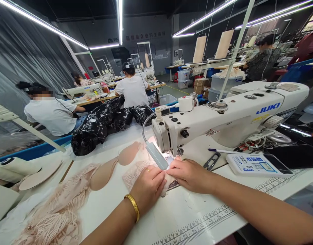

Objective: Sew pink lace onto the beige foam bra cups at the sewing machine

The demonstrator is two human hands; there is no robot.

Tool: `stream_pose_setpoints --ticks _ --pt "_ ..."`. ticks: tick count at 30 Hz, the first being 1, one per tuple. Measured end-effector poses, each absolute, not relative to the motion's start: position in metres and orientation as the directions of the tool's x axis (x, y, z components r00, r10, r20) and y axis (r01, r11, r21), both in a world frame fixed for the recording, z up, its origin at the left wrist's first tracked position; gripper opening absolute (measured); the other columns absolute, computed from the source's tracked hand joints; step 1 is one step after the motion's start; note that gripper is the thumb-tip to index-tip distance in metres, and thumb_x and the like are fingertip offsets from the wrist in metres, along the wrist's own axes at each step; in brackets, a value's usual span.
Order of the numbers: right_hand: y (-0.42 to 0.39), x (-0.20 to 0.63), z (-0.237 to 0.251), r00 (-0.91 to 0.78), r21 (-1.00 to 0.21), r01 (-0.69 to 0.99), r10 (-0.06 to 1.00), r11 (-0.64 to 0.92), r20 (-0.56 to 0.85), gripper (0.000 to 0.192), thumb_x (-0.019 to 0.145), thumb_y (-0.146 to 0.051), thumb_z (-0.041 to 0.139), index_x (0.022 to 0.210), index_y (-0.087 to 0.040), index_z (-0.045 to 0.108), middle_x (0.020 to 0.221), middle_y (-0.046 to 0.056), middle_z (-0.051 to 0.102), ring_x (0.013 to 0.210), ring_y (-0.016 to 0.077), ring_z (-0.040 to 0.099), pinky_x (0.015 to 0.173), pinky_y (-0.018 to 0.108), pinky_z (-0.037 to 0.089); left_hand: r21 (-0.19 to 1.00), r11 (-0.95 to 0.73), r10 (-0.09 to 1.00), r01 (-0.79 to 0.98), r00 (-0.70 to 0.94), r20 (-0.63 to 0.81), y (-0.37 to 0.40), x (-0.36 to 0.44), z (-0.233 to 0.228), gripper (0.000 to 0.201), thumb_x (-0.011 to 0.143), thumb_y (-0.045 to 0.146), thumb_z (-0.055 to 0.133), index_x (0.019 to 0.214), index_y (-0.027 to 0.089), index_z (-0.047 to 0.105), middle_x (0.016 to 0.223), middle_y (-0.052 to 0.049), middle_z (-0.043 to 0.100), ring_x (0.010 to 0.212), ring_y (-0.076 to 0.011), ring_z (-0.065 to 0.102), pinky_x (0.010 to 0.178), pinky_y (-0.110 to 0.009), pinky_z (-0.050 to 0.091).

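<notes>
Pale pink lace fabric (132, 174) lies under the head of a white JUKI sewing machine (197, 117). My left hand (150, 183), with a gold bracelet (133, 207) at its wrist, presses on the lace with its fingers together and curled. Opposite it, my right hand (188, 175) is closed on the fabric's edge beside the needle area. A small grey lamp (157, 156) on a bendable neck lights the spot and hides the needle and part of the fabric. Beige bra cups (104, 173) lie left of my hands, joined to more lace (54, 207).
Thread snips (211, 161), a pen (221, 150) and a phone in a printed case (258, 164) lie to the right. Ruler markings (204, 223) run along the table's front edge. Black plastic bags (102, 120) sit behind the table. Co-workers (133, 88) sit at other machines.
</notes>
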State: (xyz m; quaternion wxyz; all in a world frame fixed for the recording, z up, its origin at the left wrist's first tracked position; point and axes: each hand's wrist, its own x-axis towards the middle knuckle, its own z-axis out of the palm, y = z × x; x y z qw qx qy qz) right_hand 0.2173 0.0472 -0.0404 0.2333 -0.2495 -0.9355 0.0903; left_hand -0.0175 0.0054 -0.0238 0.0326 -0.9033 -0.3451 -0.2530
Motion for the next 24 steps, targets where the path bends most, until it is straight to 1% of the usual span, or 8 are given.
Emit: stream_pose_setpoints --ticks 4,9,14,19,22,24 --pt "0.046 0.216 -0.04 -0.745 -0.256 0.459 0.526 0.851 0.411 0.026 0.093 -0.006 0.048 0.095 -0.017 0.072 0.085 0.005 0.059 0.073 0.018 0.044 0.061 0.029 0.035 0.108 -0.795 0.564 0.597 0.661 0.495 0.017 -0.02 -0.024 0.022 0.103 0.014 0.047 0.108 0.017 0.069 0.09 -0.007 0.074 0.077 -0.0212 0.06 0.073 -0.035 0.052" --pt "0.048 0.215 -0.039 -0.724 -0.267 0.477 0.546 0.837 0.42 0.026 0.093 -0.006 0.046 0.094 -0.016 0.07 0.083 0.005 0.058 0.075 0.0187 0.045 0.06 0.029 0.032 0.104 -0.853 0.49 0.512 0.714 0.5 0.036 -0.026 -0.023 0.026 0.104 0.019 0.047 0.11 0.018 0.072 0.098 -0.01 0.077 0.084 -0.023 0.068 0.078 -0.036 0.055" --pt "0.05 0.214 -0.04 -0.707 -0.247 0.518 0.573 0.819 0.414 0.024 0.09 -0.004 0.046 0.092 -0.016 0.067 0.083 0.004 0.056 0.074 0.0182 0.043 0.061 0.029 0.032 0.117 -0.86 0.488 0.497 0.735 0.471 0.048 -0.031 -0.022 0.026 0.104 0.021 0.049 0.105 0.02 0.075 0.104 -0.011 0.079 0.093 -0.0236 0.073 0.084 -0.037 0.057" --pt "0.05 0.214 -0.04 -0.708 -0.233 0.533 0.579 0.814 0.404 0.021 0.088 -0.003 0.047 0.087 -0.017 0.063 0.081 0.003 0.054 0.072 0.0169 0.041 0.06 0.029 0.03 0.131 -0.868 0.484 0.479 0.757 0.438 0.053 -0.035 -0.025 0.024 0.104 0.02 0.05 0.104 0.019 0.074 0.108 -0.01 0.079 0.102 -0.0241 0.074 0.09 -0.039 0.058" --pt "0.05 0.215 -0.04 -0.707 -0.237 0.527 0.575 0.816 0.411 0.021 0.088 -0.003 0.048 0.088 -0.017 0.064 0.082 0.003 0.054 0.073 0.017 0.041 0.061 0.028 0.03 0.11 -0.865 0.484 0.489 0.759 0.436 0.052 -0.034 -0.025 0.025 0.104 0.02 0.049 0.099 0.019 0.073 0.112 -0.011 0.078 0.106 -0.0257 0.072 0.093 -0.042 0.058" --pt "0.051 0.215 -0.041 -0.711 -0.232 0.513 0.56 0.827 0.426 0.023 0.086 -0.002 0.048 0.087 -0.017 0.064 0.082 0.003 0.055 0.073 0.0171 0.041 0.061 0.028 0.03 0.084 -0.86 0.487 0.504 0.759 0.433 0.05 -0.032 -0.023 0.024 0.104 0.019 0.048 0.101 0.018 0.073 0.113 -0.012 0.077 0.107 -0.0268 0.071 0.095 -0.045 0.057"
